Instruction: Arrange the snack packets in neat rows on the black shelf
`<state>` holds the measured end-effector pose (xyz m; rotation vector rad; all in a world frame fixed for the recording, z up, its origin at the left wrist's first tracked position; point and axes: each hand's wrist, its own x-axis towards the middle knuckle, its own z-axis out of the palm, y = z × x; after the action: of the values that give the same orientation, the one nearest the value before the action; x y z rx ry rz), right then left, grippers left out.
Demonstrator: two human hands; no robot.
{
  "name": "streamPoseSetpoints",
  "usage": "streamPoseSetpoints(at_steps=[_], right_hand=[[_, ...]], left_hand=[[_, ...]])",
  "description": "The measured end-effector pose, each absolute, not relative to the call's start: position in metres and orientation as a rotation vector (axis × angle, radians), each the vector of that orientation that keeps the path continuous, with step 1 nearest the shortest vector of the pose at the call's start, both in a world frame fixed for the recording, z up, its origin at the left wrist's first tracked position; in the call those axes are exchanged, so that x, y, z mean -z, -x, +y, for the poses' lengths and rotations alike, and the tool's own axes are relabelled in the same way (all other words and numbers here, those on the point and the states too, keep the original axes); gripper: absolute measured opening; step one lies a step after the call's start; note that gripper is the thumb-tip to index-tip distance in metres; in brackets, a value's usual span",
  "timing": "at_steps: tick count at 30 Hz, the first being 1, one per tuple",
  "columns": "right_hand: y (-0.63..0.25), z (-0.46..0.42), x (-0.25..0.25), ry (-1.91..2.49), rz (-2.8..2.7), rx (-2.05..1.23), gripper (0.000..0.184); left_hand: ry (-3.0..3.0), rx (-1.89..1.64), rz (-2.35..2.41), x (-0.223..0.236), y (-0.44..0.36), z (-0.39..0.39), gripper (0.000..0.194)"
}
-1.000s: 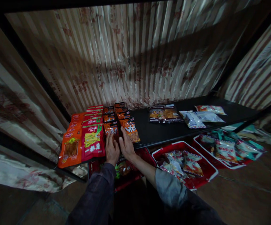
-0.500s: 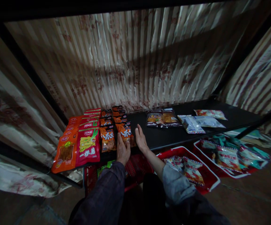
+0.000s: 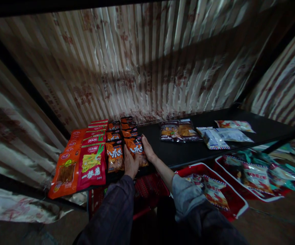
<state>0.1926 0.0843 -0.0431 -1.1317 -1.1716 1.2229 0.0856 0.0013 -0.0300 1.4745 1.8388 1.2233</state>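
On a black shelf point(image 3: 188, 149) lie rows of snack packets. My left hand point(image 3: 130, 164) lies flat, fingers stretched, on the near end of an orange packet point(image 3: 136, 148) in the right-hand orange row. My right hand point(image 3: 147, 148) rests flat against the right edge of that same packet, fingers straight. A second orange row point(image 3: 114, 154) lies just left of it. Further left are red packets point(image 3: 92, 161) and orange-red packets point(image 3: 65, 170), overlapping in columns.
Dark packets point(image 3: 179, 130) and pale packets point(image 3: 224, 134) lie further right on the shelf. Below stand red baskets point(image 3: 235, 207) filled with packets, another point(image 3: 288, 192) at the right and one point(image 3: 147, 190) under my arms. Striped cloth hangs behind and at both sides.
My right hand has come in from the bare shelf to the orange packet's right edge. My left hand stays on the packet's near end. The view has shifted slightly.
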Motion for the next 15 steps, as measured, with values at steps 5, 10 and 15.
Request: streamPoseSetpoints(at_steps=[5, 10, 15], right_hand=[[-0.188, 0.0869, 0.0398, 1.091, -1.146, -1.296, 0.072], [-0.1847, 0.0901, 0.045, 1.074, -1.174, -1.311, 0.066], [-0.1835, 0.0883, 0.0452, 1.102, -1.235, -1.283, 0.063]], left_hand=[[-1.427, -1.192, 1.813, 0.0288, -0.0825, 0.006, 0.074], [-1.419, -1.182, 1.783, 0.026, -0.0805, 0.0052, 0.07], [-1.388, -1.159, 1.836, 0.0285, -0.0817, 0.0051, 0.067]])
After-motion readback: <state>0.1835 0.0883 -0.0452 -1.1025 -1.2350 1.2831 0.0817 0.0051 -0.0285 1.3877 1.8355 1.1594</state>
